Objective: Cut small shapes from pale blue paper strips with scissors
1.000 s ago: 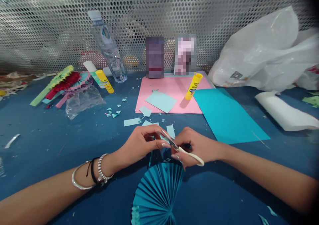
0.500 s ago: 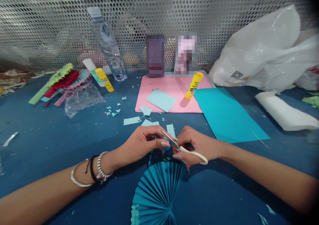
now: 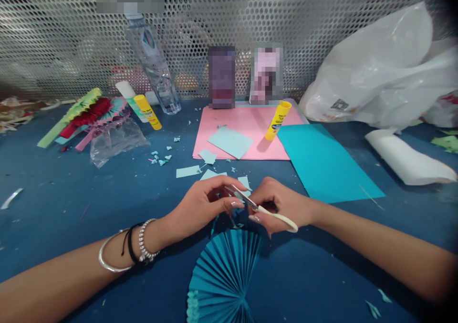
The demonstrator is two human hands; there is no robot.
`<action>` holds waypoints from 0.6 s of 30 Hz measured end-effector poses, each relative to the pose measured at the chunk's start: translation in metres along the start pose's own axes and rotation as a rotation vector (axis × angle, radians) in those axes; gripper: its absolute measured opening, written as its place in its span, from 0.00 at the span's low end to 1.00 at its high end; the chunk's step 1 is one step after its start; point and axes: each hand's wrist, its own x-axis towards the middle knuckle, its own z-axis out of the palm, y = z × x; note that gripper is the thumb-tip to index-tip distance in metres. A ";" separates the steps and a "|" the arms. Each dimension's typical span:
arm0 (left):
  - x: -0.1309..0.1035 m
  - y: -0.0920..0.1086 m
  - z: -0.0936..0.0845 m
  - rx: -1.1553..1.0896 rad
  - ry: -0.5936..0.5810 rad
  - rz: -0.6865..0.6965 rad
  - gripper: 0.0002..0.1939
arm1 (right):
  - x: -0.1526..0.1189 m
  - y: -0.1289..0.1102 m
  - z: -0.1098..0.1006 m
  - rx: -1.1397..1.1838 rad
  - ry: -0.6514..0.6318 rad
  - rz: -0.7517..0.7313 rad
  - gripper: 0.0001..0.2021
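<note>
My right hand (image 3: 281, 206) is closed on scissors (image 3: 274, 214) with cream handles, their blades pointing left toward my other hand. My left hand (image 3: 211, 201) has its thumb and fingers curled around the blade tips, pinching something too small to make out. Below both hands lies a pleated blue paper fan (image 3: 225, 270) with light teal pieces along its lower left edge. Light teal paper scraps (image 3: 188, 171) are scattered just beyond my fingers.
Pink sheets (image 3: 202, 139) with a yellow glue stick (image 3: 278, 121) and a blue sheet (image 3: 329, 163) lie ahead. Farther back are a bottle (image 3: 153, 60), two phones and a white plastic bag (image 3: 365, 70). Folded paper pieces (image 3: 91, 115) lie at left.
The scissor blades look closer together. Both hands stay in nearly the same place, and the whole view has shifted slightly.
</note>
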 end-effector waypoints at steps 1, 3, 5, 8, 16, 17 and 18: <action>0.000 -0.001 0.000 0.019 0.024 -0.008 0.07 | 0.000 0.000 0.001 0.008 0.013 0.007 0.12; -0.002 -0.002 0.001 0.069 0.048 -0.020 0.10 | 0.000 -0.001 0.002 0.014 0.041 0.010 0.11; -0.003 -0.001 0.002 0.153 0.046 -0.020 0.10 | 0.001 -0.003 0.004 -0.004 0.068 0.001 0.10; -0.004 0.001 0.003 0.293 0.008 0.017 0.10 | 0.002 -0.006 0.005 -0.084 0.098 0.002 0.11; -0.005 0.006 0.002 0.398 -0.031 0.145 0.16 | 0.005 -0.008 0.007 -0.227 0.109 0.022 0.08; -0.006 0.006 0.003 0.400 -0.034 0.144 0.16 | 0.005 -0.007 0.007 -0.233 0.110 0.012 0.08; -0.006 0.007 0.003 0.400 -0.038 0.145 0.16 | 0.005 -0.007 0.008 -0.237 0.111 0.002 0.08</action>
